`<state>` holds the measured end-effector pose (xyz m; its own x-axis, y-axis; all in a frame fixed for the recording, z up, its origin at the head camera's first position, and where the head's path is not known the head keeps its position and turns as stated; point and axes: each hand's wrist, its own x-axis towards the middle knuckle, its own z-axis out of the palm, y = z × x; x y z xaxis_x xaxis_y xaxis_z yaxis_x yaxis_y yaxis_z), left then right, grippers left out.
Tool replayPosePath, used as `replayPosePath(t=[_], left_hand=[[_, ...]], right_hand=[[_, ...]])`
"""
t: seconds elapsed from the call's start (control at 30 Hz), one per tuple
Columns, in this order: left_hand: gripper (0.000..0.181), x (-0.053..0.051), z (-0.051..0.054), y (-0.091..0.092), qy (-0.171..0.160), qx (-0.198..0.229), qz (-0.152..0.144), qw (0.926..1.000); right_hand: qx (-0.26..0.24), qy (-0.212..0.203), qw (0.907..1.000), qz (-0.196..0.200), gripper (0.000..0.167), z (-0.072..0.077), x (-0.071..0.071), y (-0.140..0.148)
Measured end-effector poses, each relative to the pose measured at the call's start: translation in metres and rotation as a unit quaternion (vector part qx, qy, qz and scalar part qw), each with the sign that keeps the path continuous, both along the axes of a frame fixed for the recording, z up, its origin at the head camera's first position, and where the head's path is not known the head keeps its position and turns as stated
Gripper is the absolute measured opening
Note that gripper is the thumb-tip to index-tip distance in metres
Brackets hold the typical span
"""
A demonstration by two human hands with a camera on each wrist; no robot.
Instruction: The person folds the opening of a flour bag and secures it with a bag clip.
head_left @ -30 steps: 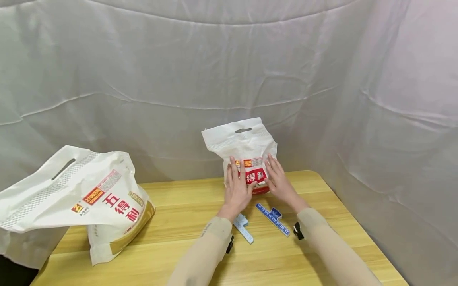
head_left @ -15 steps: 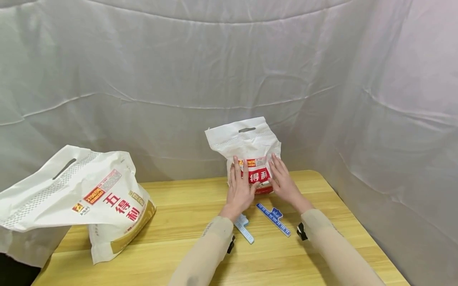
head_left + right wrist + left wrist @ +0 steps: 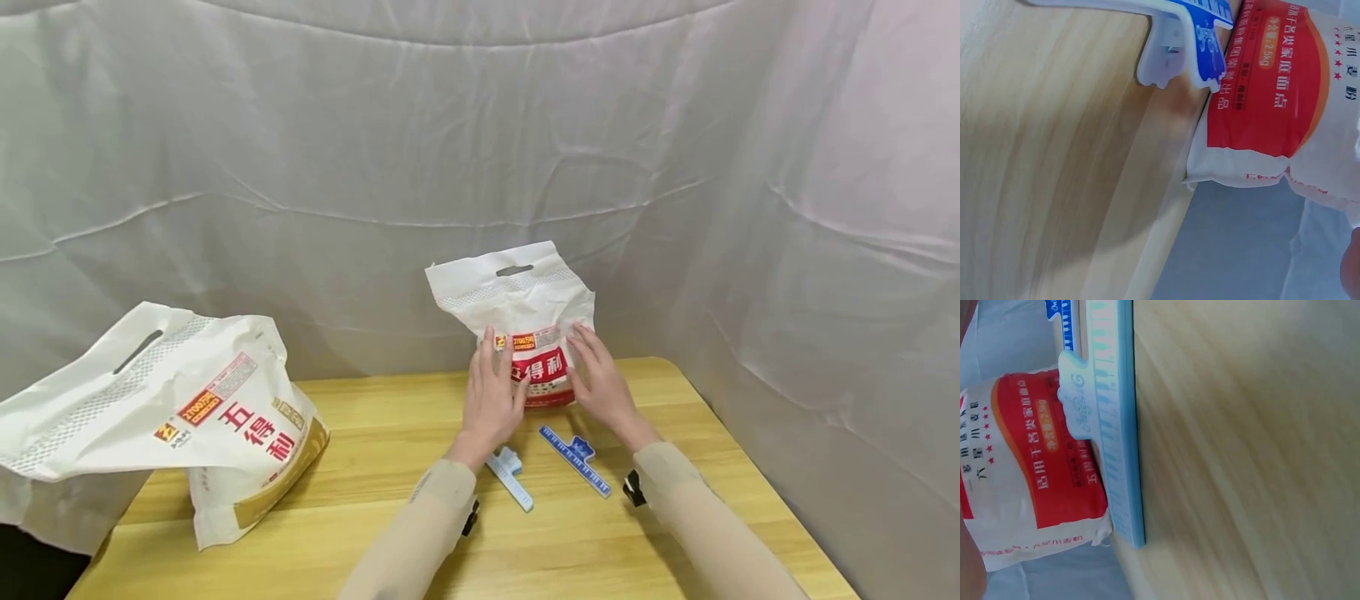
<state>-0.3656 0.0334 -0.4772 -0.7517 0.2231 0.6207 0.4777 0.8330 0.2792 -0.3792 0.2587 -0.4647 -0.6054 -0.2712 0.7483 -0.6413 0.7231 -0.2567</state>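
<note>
A white and red bag (image 3: 525, 304) stands at the table's back edge, its top leaning toward the left. My left hand (image 3: 491, 400) lies against its left front with the fingers extended upward. On its right side rests my right hand (image 3: 602, 387), fingers slightly bent and spread. Just below the hands are a light blue clip (image 3: 512, 479) and a dark blue clip (image 3: 576, 460). The left wrist view shows the light blue clip (image 3: 1107, 412) in front of the bag (image 3: 1041, 456); the right wrist view shows the dark blue clip (image 3: 1200, 37) beside the bag (image 3: 1266, 81).
A larger white bag with a gold base (image 3: 225, 400) leans at the left of the wooden table (image 3: 375, 467). Grey cloth (image 3: 360, 167) hangs behind the table and along its right side.
My left hand has shifted slightly left and lower on the bag, showing more of its red print. The bag's right upper corner has moved a little to the right.
</note>
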Motion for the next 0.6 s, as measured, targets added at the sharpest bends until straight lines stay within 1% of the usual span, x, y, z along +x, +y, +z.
replayPosePath(t=[0.07,0.13,0.27,0.37,0.47,0.53,0.6], left_hand=[[0.074,0.002,0.004,-0.004,0.038,0.004,0.008,0.9992],[0.069,0.003,0.008,-0.009,0.076,0.013,0.013,0.9969],[0.061,0.002,0.017,-0.019,0.144,0.032,0.007,0.9890],[0.057,0.000,0.026,-0.024,0.188,0.041,-0.007,0.9812],[0.054,-0.002,0.037,-0.028,0.224,0.040,-0.021,0.9735],[0.054,-0.004,0.045,-0.030,0.240,0.039,-0.030,0.9696],[0.055,-0.005,0.054,-0.030,0.249,0.033,-0.037,0.9673]], right_hand=[[-0.008,0.004,1.0000,-0.001,0.061,0.003,0.003,-0.001],[-0.013,0.007,0.9999,0.001,0.059,0.005,0.006,-0.002],[-0.024,0.017,0.9996,-0.001,0.056,0.009,0.010,-0.003],[-0.035,0.034,0.9988,-0.001,0.056,0.013,0.010,-0.003],[-0.045,0.053,0.9976,0.008,0.056,0.020,0.010,-0.002],[-0.050,0.063,0.9966,0.013,0.056,0.026,0.010,-0.001],[-0.053,0.074,0.9957,0.017,0.056,0.031,0.009,0.000]])
